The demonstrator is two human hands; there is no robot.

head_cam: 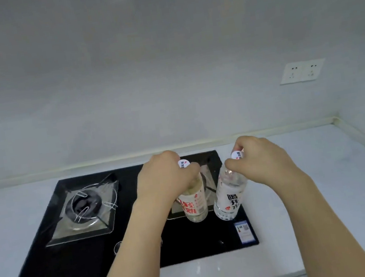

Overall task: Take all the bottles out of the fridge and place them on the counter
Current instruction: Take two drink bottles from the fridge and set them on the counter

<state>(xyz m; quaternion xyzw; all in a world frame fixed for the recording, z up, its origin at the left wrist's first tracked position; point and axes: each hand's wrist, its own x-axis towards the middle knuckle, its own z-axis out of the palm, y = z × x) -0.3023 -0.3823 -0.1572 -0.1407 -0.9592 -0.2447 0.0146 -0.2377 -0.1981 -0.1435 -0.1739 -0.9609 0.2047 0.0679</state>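
Note:
Two clear plastic bottles with white caps hang over the right half of a black glass gas hob (80, 255). My left hand (164, 179) grips the neck of the bottle with the red-lettered label (192, 204). My right hand (261, 162) grips the neck of the bottle with the black-lettered label (229, 199), which tilts slightly to the left at its base. Both bottle bases are near the hob's glass; whether they touch it I cannot tell. The fridge is out of view.
The hob is set into a pale stone counter (326, 188). Its left burner (85, 207) has a metal pan support. A blue sticker (245, 231) is on the hob's front right corner. A white double socket (301, 71) is on the wall.

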